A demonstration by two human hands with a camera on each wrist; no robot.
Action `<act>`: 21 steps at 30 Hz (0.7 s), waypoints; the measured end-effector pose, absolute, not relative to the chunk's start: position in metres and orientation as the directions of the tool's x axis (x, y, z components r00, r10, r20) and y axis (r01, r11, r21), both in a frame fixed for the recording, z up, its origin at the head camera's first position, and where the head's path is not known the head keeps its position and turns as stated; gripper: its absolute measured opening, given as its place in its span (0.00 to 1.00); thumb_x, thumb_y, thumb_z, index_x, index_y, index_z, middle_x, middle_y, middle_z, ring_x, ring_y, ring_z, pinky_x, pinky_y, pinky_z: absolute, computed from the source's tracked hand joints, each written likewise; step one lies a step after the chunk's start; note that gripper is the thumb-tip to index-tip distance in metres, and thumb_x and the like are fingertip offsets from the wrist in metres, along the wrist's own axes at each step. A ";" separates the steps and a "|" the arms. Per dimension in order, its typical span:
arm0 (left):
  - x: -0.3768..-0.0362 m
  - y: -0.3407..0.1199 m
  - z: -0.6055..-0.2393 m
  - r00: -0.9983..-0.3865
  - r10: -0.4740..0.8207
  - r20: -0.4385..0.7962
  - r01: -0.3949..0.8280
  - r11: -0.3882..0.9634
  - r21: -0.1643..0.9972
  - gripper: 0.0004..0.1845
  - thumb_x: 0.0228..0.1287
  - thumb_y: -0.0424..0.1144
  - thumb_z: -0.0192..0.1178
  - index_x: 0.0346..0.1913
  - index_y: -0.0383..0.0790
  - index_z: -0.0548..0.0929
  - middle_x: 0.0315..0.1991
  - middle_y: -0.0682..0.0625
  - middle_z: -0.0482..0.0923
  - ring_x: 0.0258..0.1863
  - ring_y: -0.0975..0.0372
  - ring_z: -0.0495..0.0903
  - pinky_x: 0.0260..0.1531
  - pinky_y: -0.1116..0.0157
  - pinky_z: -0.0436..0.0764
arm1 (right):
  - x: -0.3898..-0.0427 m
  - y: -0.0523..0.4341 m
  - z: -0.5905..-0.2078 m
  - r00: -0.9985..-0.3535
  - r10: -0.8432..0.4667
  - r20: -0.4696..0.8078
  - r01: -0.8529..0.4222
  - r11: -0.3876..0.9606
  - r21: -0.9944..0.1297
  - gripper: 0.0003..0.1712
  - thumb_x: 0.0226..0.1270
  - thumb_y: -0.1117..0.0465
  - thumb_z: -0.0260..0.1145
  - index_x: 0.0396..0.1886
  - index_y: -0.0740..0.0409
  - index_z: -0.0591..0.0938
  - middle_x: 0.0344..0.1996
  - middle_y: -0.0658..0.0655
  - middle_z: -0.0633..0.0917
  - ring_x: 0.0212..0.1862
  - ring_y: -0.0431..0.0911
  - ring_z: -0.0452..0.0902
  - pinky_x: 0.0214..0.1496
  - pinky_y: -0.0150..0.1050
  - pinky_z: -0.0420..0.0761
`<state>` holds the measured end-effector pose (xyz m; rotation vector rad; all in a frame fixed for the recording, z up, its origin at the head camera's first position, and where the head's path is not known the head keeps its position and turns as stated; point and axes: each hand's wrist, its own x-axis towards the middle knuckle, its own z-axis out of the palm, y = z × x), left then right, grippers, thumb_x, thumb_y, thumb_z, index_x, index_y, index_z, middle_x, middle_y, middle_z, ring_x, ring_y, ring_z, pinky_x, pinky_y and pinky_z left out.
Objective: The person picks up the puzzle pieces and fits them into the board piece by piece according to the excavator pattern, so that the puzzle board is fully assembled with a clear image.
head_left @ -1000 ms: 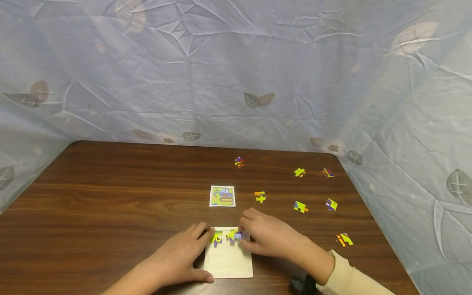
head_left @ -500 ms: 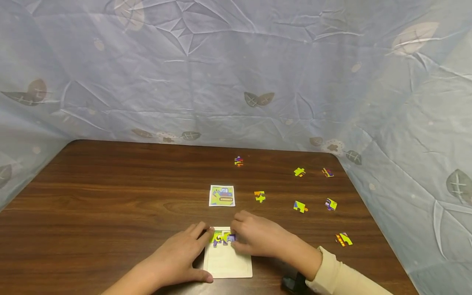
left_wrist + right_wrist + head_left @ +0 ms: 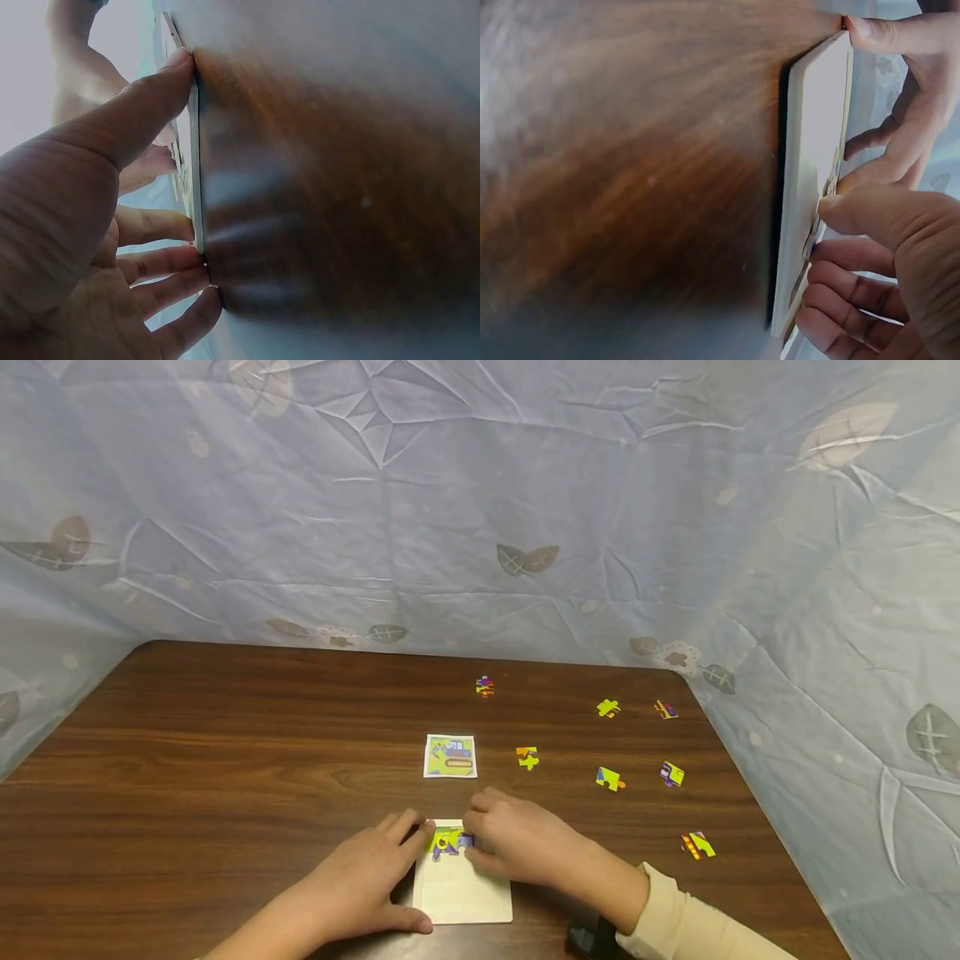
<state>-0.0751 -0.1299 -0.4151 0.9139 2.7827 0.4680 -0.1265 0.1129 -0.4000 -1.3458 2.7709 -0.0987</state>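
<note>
A pale square puzzle tray lies at the table's near edge. My left hand rests along its left side, thumb at the near corner and fingers at the far one, steadying it with fairly straight fingers. In the tray's far left corner sits a green puzzle piece with a purple and yellow print. Against its right side, my right hand pinches a second puzzle piece between thumb and fingers, low over the tray. The fingers partly hide this piece. In the right wrist view, the thumb touches its edge.
Beyond the tray lies a picture card of a digger. Several loose puzzle pieces, such as a green and orange piece and a striped piece, are spread over the right half of the brown table. A patterned cloth hangs behind.
My right hand has slid its puzzle piece left along the tray's far side, closing the gap to the corner piece. My left hand has stayed in place.
</note>
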 end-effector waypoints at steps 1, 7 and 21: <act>-0.075 -0.130 -0.415 -0.796 0.602 -0.064 0.549 0.762 0.342 0.59 0.49 0.73 0.72 0.74 0.33 0.72 0.68 0.40 0.73 0.68 0.41 0.76 0.59 0.41 0.82 | -0.126 0.113 -0.401 -0.616 -0.788 -0.016 -0.785 0.615 -0.081 0.09 0.68 0.53 0.72 0.35 0.53 0.86 0.32 0.45 0.78 0.36 0.35 0.68 0.35 0.25 0.75; -0.075 -0.130 -0.417 -0.794 0.607 -0.040 0.566 0.760 0.319 0.58 0.49 0.73 0.72 0.73 0.33 0.73 0.67 0.41 0.74 0.66 0.44 0.77 0.57 0.43 0.84 | -0.124 0.112 -0.403 -0.614 -0.789 0.027 -0.788 0.610 -0.079 0.06 0.68 0.56 0.72 0.34 0.53 0.87 0.31 0.45 0.78 0.36 0.36 0.70 0.35 0.25 0.76; -0.076 -0.129 -0.417 -0.795 0.605 -0.045 0.562 0.763 0.318 0.58 0.49 0.73 0.72 0.73 0.32 0.73 0.68 0.39 0.73 0.68 0.41 0.76 0.58 0.40 0.83 | -0.123 0.115 -0.402 -0.576 -0.816 -0.051 -0.798 0.575 -0.180 0.13 0.77 0.58 0.66 0.55 0.46 0.90 0.42 0.46 0.81 0.42 0.33 0.73 0.44 0.22 0.79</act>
